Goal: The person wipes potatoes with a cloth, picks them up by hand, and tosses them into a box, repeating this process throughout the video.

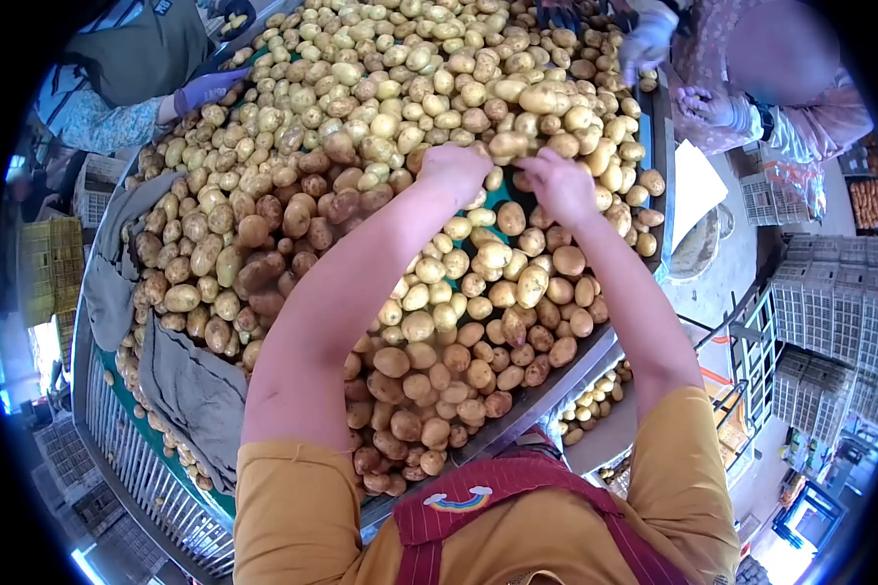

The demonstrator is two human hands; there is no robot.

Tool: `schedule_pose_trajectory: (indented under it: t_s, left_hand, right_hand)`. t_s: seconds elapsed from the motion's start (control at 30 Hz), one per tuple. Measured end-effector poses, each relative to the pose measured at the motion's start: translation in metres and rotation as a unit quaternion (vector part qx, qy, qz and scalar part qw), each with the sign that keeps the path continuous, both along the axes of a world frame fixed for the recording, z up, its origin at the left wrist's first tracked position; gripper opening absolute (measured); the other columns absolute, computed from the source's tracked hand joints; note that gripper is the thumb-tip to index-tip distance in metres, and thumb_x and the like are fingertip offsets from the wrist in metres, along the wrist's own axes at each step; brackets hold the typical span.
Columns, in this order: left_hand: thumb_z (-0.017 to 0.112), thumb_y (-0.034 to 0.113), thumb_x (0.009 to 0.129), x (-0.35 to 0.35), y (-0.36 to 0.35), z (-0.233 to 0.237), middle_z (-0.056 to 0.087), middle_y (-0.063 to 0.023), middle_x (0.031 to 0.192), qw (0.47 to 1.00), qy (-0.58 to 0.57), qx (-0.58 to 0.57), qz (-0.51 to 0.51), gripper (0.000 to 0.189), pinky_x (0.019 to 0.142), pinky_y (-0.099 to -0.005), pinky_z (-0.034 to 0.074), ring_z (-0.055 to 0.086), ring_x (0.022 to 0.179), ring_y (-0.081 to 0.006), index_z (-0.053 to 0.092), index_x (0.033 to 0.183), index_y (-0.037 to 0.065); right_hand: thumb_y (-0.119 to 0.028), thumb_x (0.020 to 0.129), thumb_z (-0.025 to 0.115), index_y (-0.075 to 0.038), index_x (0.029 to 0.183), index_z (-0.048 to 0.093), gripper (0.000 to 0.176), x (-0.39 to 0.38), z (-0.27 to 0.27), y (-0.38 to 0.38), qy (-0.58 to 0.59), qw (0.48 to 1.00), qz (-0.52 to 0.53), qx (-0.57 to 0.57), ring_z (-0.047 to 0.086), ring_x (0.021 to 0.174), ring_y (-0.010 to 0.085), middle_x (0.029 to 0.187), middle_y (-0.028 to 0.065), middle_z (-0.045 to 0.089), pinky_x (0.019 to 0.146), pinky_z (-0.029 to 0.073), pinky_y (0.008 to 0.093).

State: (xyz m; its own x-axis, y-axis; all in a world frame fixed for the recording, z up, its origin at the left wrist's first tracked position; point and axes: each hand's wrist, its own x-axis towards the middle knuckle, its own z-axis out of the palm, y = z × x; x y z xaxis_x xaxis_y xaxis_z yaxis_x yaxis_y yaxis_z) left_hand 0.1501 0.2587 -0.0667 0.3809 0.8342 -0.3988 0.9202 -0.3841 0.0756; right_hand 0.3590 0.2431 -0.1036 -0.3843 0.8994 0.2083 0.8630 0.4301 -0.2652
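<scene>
A large heap of pale yellow and brown potatoes covers the sorting table in front of me. My left hand lies on the heap with its fingers curled forward and closed; what is in them is hidden. Close by on the right, my right hand has its fingers partly stretched toward the left, apart from each other. Between and just beyond the two hands, some potatoes are blurred. Under my hands, a small patch of the green table surface shows between the potatoes.
Grey cloths lie along the left edge. A co-worker's purple glove reaches in from the left; a pale-gloved hand is at the far right. Stacked crates stand beyond the table's metal rim. More potatoes sit below the near edge.
</scene>
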Motion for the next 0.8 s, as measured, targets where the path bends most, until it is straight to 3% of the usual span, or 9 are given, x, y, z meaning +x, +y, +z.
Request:
schedule_pose_trajectory:
  t_s: [0.13, 0.23, 0.33, 0.4, 0.47, 0.57, 0.6, 0.7, 0.8]
  left_hand:
    - [0.061, 0.010, 0.088, -0.018, -0.016, -0.008, 0.063, -0.0053, 0.116, 0.993, -0.026, 0.098, -0.055, 0.029, 0.084, -0.0394, 0.056, 0.061, 0.111, -0.0279, 0.069, 0.114, 0.021]
    - [0.063, 0.013, 0.088, -0.024, -0.018, -0.012, 0.063, -0.0067, 0.115, 0.992, -0.050, 0.115, -0.014, 0.025, 0.086, -0.0408, 0.055, 0.061, 0.113, -0.0272, 0.070, 0.110, 0.020]
    - [0.065, 0.018, 0.088, -0.024, -0.018, -0.004, 0.064, -0.0084, 0.114, 0.991, -0.096, 0.080, 0.057, 0.019, 0.086, -0.0421, 0.055, 0.064, 0.106, -0.0270, 0.071, 0.106, 0.017]
    - [0.063, 0.020, 0.089, -0.028, -0.015, -0.007, 0.065, -0.0102, 0.114, 0.960, -0.231, 0.061, 0.145, 0.016, 0.087, -0.0413, 0.054, 0.066, 0.098, -0.0282, 0.070, 0.101, 0.013]
    - [0.059, 0.022, 0.092, -0.035, -0.005, -0.015, 0.067, -0.0105, 0.113, 0.900, -0.365, 0.032, 0.234, 0.018, 0.073, -0.0401, 0.054, 0.069, 0.084, -0.0263, 0.065, 0.103, 0.009]
    - [0.056, 0.023, 0.095, -0.046, -0.003, 0.011, 0.066, -0.0082, 0.110, 0.667, -0.570, -0.154, 0.454, 0.021, 0.059, -0.0347, 0.049, 0.067, 0.080, -0.0198, 0.059, 0.111, 0.009]
    - [0.052, 0.016, 0.099, -0.051, -0.002, 0.016, 0.064, -0.0083, 0.089, 0.677, -0.589, -0.074, 0.435, 0.020, 0.058, -0.0262, 0.050, 0.069, 0.073, -0.0159, 0.056, 0.111, 0.001]
    - [0.057, 0.014, 0.095, -0.079, 0.025, 0.010, 0.066, -0.0109, 0.096, 0.781, -0.499, 0.065, 0.370, 0.016, 0.066, -0.0357, 0.055, 0.070, 0.078, -0.0226, 0.067, 0.100, 0.004]
    - [0.062, 0.020, 0.094, -0.068, 0.044, 0.024, 0.063, -0.0119, 0.112, 0.939, -0.138, 0.186, 0.254, 0.021, 0.073, -0.0397, 0.057, 0.069, 0.094, -0.0244, 0.071, 0.112, 0.015]
  right_hand:
    - [-0.020, 0.089, 0.067, -0.028, 0.115, 0.075, 0.027, 0.014, 0.013, 0.036, 0.118, 0.991, -0.066, -0.001, 0.068, 0.084, 0.0283, 0.093, 0.0057, 0.065, 0.073, 0.056, 0.0401]
    - [-0.022, 0.090, 0.066, -0.025, 0.105, 0.076, 0.018, 0.005, 0.021, 0.048, 0.055, 0.994, -0.092, 0.033, 0.068, 0.090, 0.0274, 0.094, 0.0058, 0.067, 0.074, 0.056, 0.0400]
    - [-0.019, 0.085, 0.067, -0.022, 0.094, 0.075, 0.012, -0.015, 0.028, 0.049, -0.170, 0.985, 0.027, -0.012, 0.068, 0.097, 0.0237, 0.096, 0.0029, 0.069, 0.077, 0.057, 0.0387]
    - [-0.016, 0.075, 0.076, -0.017, 0.096, 0.074, 0.021, -0.032, 0.032, 0.048, -0.242, 0.970, 0.020, -0.032, 0.068, 0.101, 0.0236, 0.101, 0.0033, 0.070, 0.078, 0.058, 0.0368]
    - [-0.015, 0.072, 0.080, -0.014, 0.099, 0.072, 0.028, -0.043, 0.036, 0.047, -0.270, 0.961, 0.012, -0.054, 0.068, 0.103, 0.0230, 0.103, 0.0043, 0.070, 0.079, 0.058, 0.0352]
    - [-0.015, 0.070, 0.083, -0.010, 0.102, 0.071, 0.034, -0.047, 0.039, 0.047, -0.289, 0.956, 0.003, -0.058, 0.068, 0.104, 0.0225, 0.106, 0.0049, 0.070, 0.080, 0.059, 0.0351]
    - [-0.015, 0.070, 0.084, -0.009, 0.103, 0.071, 0.035, -0.047, 0.037, 0.044, -0.287, 0.956, -0.005, -0.061, 0.068, 0.104, 0.0226, 0.106, 0.0047, 0.070, 0.081, 0.059, 0.0354]
    - [-0.014, 0.079, 0.075, -0.008, 0.102, 0.074, 0.023, -0.042, 0.032, 0.050, -0.267, 0.959, -0.021, -0.088, 0.070, 0.105, 0.0236, 0.108, 0.0075, 0.073, 0.081, 0.059, 0.0372]
    - [-0.013, 0.091, 0.060, -0.010, 0.102, 0.078, 0.022, -0.044, 0.042, 0.069, -0.245, 0.951, -0.057, -0.181, 0.072, 0.106, 0.0241, 0.110, 0.0101, 0.075, 0.081, 0.058, 0.0375]
